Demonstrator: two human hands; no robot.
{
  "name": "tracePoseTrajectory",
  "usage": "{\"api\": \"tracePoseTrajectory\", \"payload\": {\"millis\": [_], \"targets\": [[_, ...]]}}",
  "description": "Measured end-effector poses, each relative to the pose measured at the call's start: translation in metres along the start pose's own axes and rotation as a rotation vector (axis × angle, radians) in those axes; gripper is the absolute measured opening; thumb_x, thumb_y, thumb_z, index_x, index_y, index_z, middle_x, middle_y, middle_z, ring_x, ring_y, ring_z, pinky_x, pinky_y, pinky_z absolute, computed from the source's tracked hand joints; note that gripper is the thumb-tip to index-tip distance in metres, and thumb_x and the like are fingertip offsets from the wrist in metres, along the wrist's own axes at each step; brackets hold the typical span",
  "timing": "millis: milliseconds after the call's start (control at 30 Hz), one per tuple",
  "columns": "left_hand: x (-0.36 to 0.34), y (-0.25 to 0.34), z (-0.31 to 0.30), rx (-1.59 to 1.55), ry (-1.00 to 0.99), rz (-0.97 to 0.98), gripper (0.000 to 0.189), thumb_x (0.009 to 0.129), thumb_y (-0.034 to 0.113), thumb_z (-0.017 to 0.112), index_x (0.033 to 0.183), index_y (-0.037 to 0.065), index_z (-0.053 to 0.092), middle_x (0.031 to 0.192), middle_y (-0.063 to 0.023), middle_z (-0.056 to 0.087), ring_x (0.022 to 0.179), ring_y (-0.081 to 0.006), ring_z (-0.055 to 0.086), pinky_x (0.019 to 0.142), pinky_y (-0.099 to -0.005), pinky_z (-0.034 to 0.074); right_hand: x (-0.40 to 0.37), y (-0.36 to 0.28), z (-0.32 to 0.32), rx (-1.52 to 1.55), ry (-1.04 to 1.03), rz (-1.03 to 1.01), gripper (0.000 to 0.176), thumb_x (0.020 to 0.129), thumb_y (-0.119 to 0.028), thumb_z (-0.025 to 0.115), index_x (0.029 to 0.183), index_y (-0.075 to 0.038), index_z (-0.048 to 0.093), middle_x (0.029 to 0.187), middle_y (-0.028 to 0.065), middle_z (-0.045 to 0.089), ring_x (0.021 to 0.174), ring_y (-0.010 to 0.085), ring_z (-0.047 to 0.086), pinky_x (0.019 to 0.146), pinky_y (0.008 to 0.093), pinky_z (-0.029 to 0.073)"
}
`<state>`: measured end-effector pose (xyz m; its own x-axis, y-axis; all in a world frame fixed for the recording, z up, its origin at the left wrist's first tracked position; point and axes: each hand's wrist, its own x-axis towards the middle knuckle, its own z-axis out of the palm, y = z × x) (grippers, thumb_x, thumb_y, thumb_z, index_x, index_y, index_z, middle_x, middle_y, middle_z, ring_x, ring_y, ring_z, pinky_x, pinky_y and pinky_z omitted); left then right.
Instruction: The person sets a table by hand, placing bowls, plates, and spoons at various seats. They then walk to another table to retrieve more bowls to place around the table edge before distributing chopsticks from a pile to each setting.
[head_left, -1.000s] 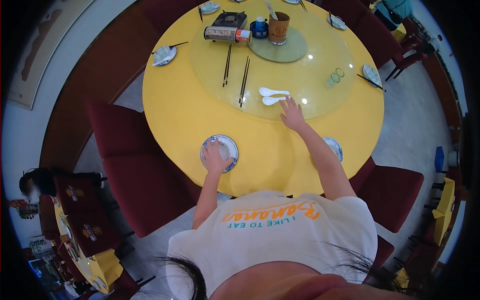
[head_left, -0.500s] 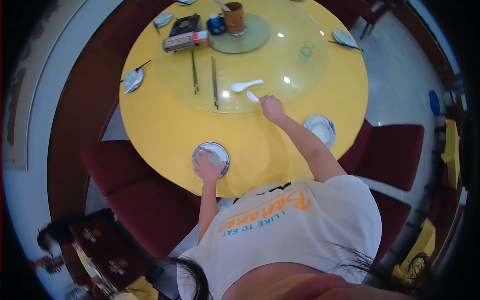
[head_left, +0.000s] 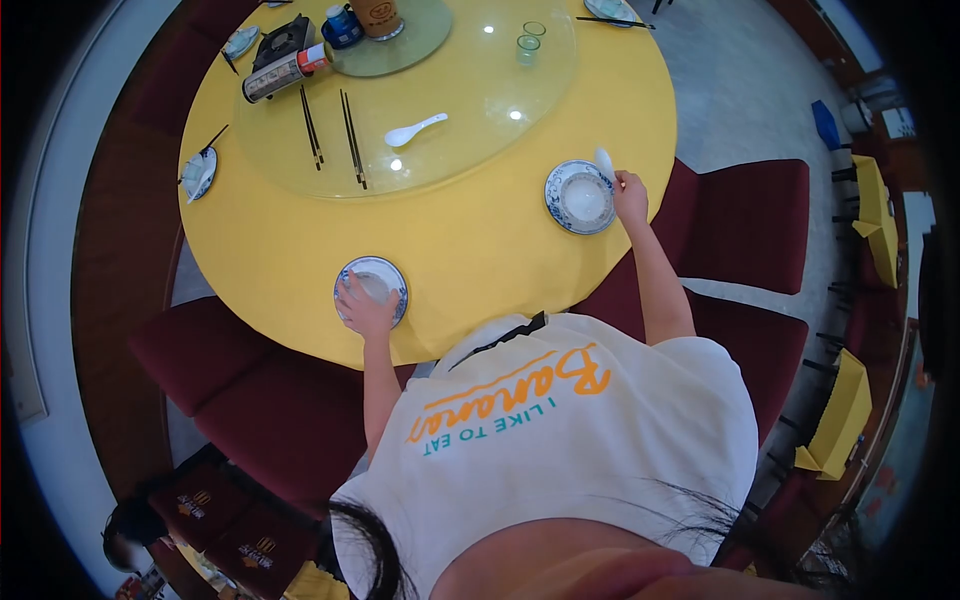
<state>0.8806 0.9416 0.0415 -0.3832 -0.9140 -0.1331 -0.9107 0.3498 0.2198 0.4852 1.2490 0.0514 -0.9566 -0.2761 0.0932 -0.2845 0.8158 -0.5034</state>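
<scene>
My right hand (head_left: 630,198) is closed on the handle of a white soup spoon (head_left: 604,163), whose head points up and away from me. It is at the right edge of a blue-patterned plate (head_left: 553,192) carrying a small bowl (head_left: 585,198). My left hand (head_left: 366,306) lies with spread fingers over another small bowl (head_left: 373,284), set on a similar plate (head_left: 401,283) near the table's front edge. A second white soup spoon (head_left: 412,131) rests on the glass turntable (head_left: 450,165), to the right of two pairs of dark chopsticks (head_left: 353,140).
On the yellow-covered table (head_left: 470,250) stand a portable stove (head_left: 285,47), a gas canister (head_left: 275,76) and a brown container (head_left: 378,18). Two small glasses (head_left: 529,42) sit farther right. Dark red chairs (head_left: 750,225) surround the table. Another person (head_left: 130,525) is at lower left.
My right hand has carried its spoon from the turntable's front edge rightward to the right-hand plate. The view has shifted right; my left hand stays at its bowl.
</scene>
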Motion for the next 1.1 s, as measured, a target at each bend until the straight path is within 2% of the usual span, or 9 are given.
{"api": "tracePoseTrajectory", "payload": {"millis": [67,167,367,467,667,767,933,1000,1100], "targets": [[-0.001,0.0,0.0,-0.01,0.006,0.004,0.095,0.056,0.041,0.071,0.134,0.023,0.02,0.137,-0.0114,0.017,0.122,-0.0403,0.018,0.089,-0.0589,0.027,-0.001,0.017,0.002,-0.124,-0.041,-0.026,0.018,0.08,-0.012,0.051,0.095,-0.007,0.06,0.087,0.0157,0.06,0.08,0.0291,0.058,0.072,0.0368,0.045],[-0.002,-0.001,-0.001,-0.02,0.001,0.008,0.095,0.056,0.041,0.071,0.134,0.024,0.019,0.137,-0.0115,0.017,0.123,-0.0404,0.018,0.089,-0.0591,0.027,0.003,0.03,0.01,-0.088,-0.128,0.099,0.019,0.078,-0.01,0.052,0.094,-0.007,0.062,0.085,0.016,0.061,0.079,0.029,0.059,0.071,0.0367,0.046],[0.0,-0.003,0.001,-0.012,-0.008,0.015,0.096,0.055,0.041,0.071,0.135,0.025,0.019,0.138,-0.0113,0.016,0.123,-0.0408,0.018,0.089,-0.0594,0.027,0.014,0.053,0.033,0.036,-0.201,0.058,0.019,0.074,-0.011,0.057,0.092,-0.007,0.063,0.077,0.013,0.062,0.07,0.0231,0.06,0.064,0.0323,0.047],[-0.001,-0.002,0.001,-0.006,-0.009,0.009,0.097,0.055,0.041,0.072,0.135,0.025,0.018,0.138,-0.011,0.016,0.123,-0.0412,0.019,0.089,-0.0592,0.027,0.022,0.058,0.038,0.008,-0.289,0.14,0.021,0.075,-0.015,0.055,0.095,-0.012,0.063,0.088,0.011,0.063,0.083,0.0238,0.06,0.074,0.0332,0.047],[0.0,-0.002,0.0,-0.006,-0.003,0.008,0.097,0.055,0.041,0.072,0.135,0.025,0.019,0.138,-0.0112,0.017,0.122,-0.0413,0.019,0.088,-0.0593,0.028,0.021,0.044,0.024,0.018,-0.315,0.171,0.022,0.073,-0.017,0.056,0.093,-0.013,0.064,0.087,0.0094,0.064,0.082,0.0234,0.06,0.073,0.0324,0.047],[0.0,-0.001,-0.001,-0.013,-0.006,0.01,0.096,0.054,0.043,0.071,0.134,0.024,0.021,0.137,-0.0115,0.018,0.122,-0.0414,0.02,0.088,-0.0596,0.028,0.018,0.052,0.03,0.13,-0.257,0.132,0.021,0.074,-0.016,0.056,0.092,-0.009,0.065,0.087,0.0107,0.063,0.083,0.0245,0.059,0.075,0.0331,0.046],[0.002,-0.004,-0.002,0.072,0.039,0.079,0.094,0.057,0.053,0.067,0.134,0.022,0.025,0.138,-0.0147,0.018,0.122,-0.0436,0.018,0.088,-0.062,0.026,-0.007,0.048,0.015,0.088,0.078,-0.029,0.021,0.074,-0.009,0.055,0.094,-0.003,0.062,0.095,0.0156,0.059,0.093,0.0301,0.053,0.083,0.037,0.041],[0.003,0.007,-0.012,0.156,0.052,0.1,0.089,0.06,0.056,0.064,0.133,0.02,0.027,0.138,-0.0165,0.016,0.123,-0.0447,0.016,0.088,-0.0633,0.024,-0.028,0.058,0.009,0.052,0.135,-0.013,0.024,0.073,-0.007,0.055,0.097,-0.004,0.06,0.094,0.0172,0.056,0.094,0.0322,0.051,0.082,0.0389,0.041],[0.02,0.03,-0.027,0.163,0.063,0.259,0.077,0.069,0.053,0.056,0.132,0.018,0.029,0.139,-0.0183,0.012,0.124,-0.0459,0.012,0.089,-0.0648,0.021,-0.08,0.087,0.007,-0.036,0.196,0.145,0.026,0.073,-0.008,0.056,0.099,-0.003,0.057,0.098,0.0194,0.052,0.091,0.0337,0.051,0.081,0.0395,0.042]]}}
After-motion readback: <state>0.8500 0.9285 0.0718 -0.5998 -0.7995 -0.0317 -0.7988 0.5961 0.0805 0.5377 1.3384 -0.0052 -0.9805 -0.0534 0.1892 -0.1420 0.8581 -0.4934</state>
